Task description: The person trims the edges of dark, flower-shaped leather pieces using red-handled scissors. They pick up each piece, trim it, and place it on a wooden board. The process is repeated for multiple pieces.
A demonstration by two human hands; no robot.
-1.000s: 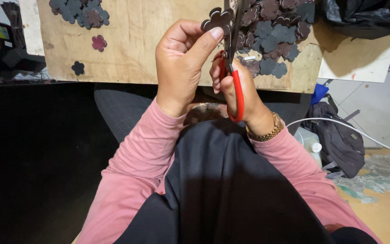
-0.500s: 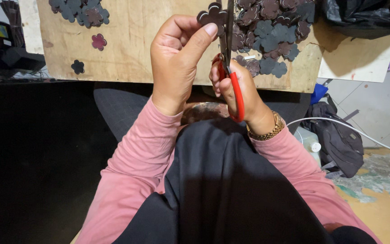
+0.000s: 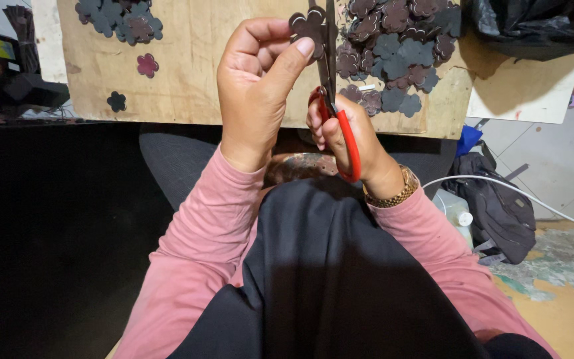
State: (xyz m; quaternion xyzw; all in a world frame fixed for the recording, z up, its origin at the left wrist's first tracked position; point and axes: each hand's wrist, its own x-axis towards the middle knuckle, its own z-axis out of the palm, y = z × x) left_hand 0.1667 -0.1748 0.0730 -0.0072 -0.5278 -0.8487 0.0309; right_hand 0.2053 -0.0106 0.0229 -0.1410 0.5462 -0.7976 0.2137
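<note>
wooden board [image 3: 194, 73] behind, left hand [image 3: 257, 80] fingers pinching dark flower cutout [image 3: 307, 25]; right hand [image 3: 347, 136] fingers gripping red scissors [image 3: 340, 126]

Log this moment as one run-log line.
left hand: pinches dark flower cutout | right hand: holds red-handled scissors, blades at cutout | wooden board: cutout pile

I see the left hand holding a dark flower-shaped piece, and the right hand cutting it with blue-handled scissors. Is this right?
Not quite: the scissors have red handles, not blue, as the head view shows. The rest holds: the left hand holds the dark flower-shaped piece, and the right hand works the scissors on it.
</note>
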